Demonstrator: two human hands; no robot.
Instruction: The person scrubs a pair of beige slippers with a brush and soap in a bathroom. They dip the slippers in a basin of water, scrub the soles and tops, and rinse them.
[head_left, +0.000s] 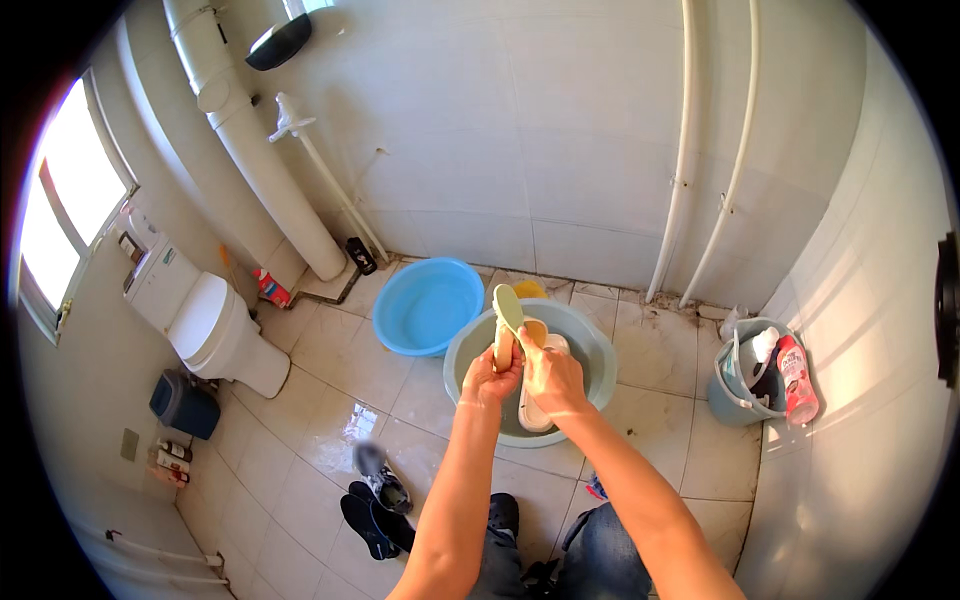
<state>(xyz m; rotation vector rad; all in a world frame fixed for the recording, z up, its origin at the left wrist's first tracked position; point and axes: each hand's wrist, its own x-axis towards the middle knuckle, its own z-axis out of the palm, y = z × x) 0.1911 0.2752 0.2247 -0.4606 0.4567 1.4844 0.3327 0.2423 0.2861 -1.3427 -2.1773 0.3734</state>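
Note:
Over a grey-green plastic basin (604, 360), my left hand (492, 375) holds a light-coloured shoe (503, 346) upright. My right hand (553, 376) grips a pale green brush (508, 306) by its handle, its head against or close to the upper part of that shoe; the bristles are hidden. Another pale shoe (534, 416) lies in the basin below my hands, partly covered by them. A yellowish round part (535, 330) shows behind the brush; I cannot tell what it belongs to.
A blue basin (428, 307) stands behind and left. On the tiled floor lie a grey patterned shoe (386, 484) and black insoles (367, 521). A bucket of bottles (731, 405) is at right; a toilet (217, 330) and a dark bin (184, 405) are at left.

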